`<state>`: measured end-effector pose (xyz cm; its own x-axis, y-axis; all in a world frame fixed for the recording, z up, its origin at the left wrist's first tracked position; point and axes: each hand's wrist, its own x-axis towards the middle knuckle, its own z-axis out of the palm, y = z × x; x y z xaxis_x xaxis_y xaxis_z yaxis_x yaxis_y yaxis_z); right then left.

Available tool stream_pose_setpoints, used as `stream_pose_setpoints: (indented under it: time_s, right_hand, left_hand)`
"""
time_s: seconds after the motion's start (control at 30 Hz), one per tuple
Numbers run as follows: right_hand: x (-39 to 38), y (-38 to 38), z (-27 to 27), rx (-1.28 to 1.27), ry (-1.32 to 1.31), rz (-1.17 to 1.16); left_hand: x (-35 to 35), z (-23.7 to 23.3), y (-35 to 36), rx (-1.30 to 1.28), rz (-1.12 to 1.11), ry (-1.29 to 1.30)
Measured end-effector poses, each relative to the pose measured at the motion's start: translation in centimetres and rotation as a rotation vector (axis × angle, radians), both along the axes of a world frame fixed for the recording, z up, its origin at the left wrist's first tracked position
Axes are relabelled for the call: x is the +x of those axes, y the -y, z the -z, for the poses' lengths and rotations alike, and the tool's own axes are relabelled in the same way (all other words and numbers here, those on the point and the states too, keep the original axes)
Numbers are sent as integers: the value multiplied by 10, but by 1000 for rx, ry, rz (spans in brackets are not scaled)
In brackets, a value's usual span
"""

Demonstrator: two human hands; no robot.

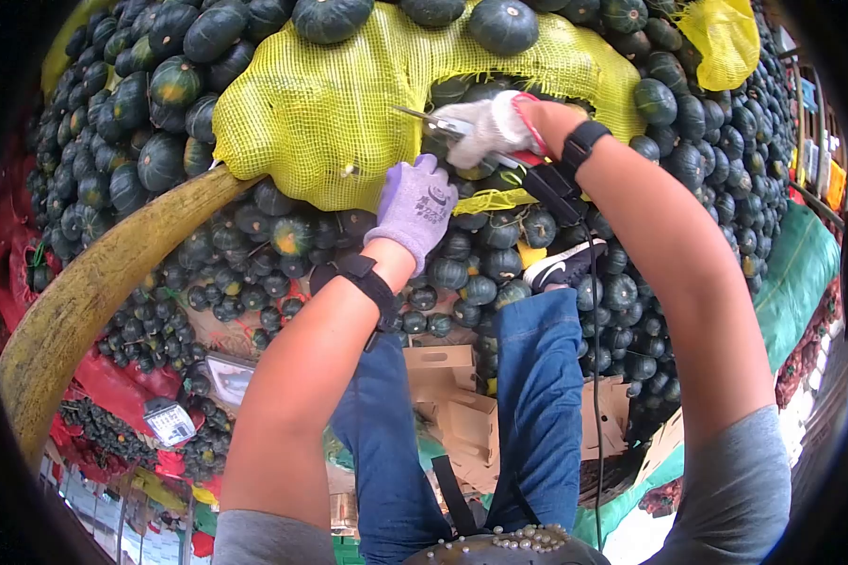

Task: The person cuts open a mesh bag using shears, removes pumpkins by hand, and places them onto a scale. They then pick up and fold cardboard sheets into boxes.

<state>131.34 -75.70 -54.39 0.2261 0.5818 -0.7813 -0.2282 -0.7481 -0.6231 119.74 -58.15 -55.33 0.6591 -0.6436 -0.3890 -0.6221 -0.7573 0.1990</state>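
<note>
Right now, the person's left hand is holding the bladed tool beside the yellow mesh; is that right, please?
Not quite: the head view shows the right hand holding the bladed tool beside the yellow mesh, not the left hand.

A yellow mesh sheet (320, 104) spreads across the upper middle of the frame, draped loosely over a pile of dark squashes. Its left part bulges smooth and whole; right of centre it gapes in a wide opening with a ragged, frayed upper edge. At the opening's left side, a metal-bladed cutting tool (440, 122) lies aslant, its slim tip pointing left over the netting.
</note>
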Motion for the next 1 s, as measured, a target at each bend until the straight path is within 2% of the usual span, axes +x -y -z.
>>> stream_pose_setpoints:
  time_s: [0.03, 0.07, 0.1, 0.13, 0.17, 0.2, 0.23, 0.3, 0.47, 0.5, 0.57, 0.6, 0.63, 0.7, 0.77, 0.8, 0.83, 0.9, 0.93, 0.97, 1.0]
  right_hand:
    - [5, -18, -3, -29, 31, -54]
    - [3, -36, 3, -50, 30, -246]
    - [-10, -35, -20, 11, -71, -68]
    - [-18, -32, -25, -46, 28, -121]
    - [-22, -33, -35, -108, 132, -168]
    - [-23, -27, -49, -145, 63, -114]
    - [-22, -21, -34, -209, 105, -239]
    - [-18, -7, -14, -256, 108, -279]
    - [13, -44, -11, 119, 186, -200]
    - [19, -68, -16, 4, 207, -311]
    - [5, -85, -15, 51, 383, -296]
    - [-8, -83, -25, 78, 8, -115]
    - [-21, -85, -40, 59, 6, -125]
    - [-47, -60, -49, 14, 263, -85]
    - [-73, -34, -47, 145, 218, -116]
    - [-79, -24, -54, 37, 189, -97]
    - [-73, -22, -70, -154, 60, 16]
    - [-75, 13, -46, 35, -150, 620]
    - [-83, 21, -40, 303, -217, 1186]
    - [-73, 23, -47, 393, -208, 1477]
    - [-62, 31, -39, 474, -238, 1657]
  left_hand:
    - [-17, 16, -6, 11, 4, -7]
    - [-45, 42, -13, 5, 24, 7]
    - [-54, 26, -17, -32, -78, -84]
    - [-63, 9, -21, -73, -185, -168]
    - [-59, -3, -22, -75, -176, -167]
    - [-58, -9, -17, -65, -158, -142]
    - [-63, -12, -14, -49, -150, -131]
    - [-64, -9, -12, -66, -171, -127]
    - [-67, -16, -13, -42, -155, -142]
    - [-68, -17, -13, -7, -146, -137]
    - [-83, -18, -17, -23, -159, -120]
    - [-98, -21, -16, 14, -157, -164]
    - [-110, -20, -16, 49, -153, -208]
    - [-131, -11, -17, 9, -200, -200]
    - [-140, 2, -18, 30, -249, -235]
    - [-140, 11, -26, 20, -243, -229]
    - [-134, 19, -37, 7, -242, -219]
    - [-111, 24, -48, 12, -265, -405]
    - [-104, 20, -54, -46, -298, -461]
    - [-92, 17, -59, -104, -332, -507]
    - [-83, 12, -63, -200, -433, -605]
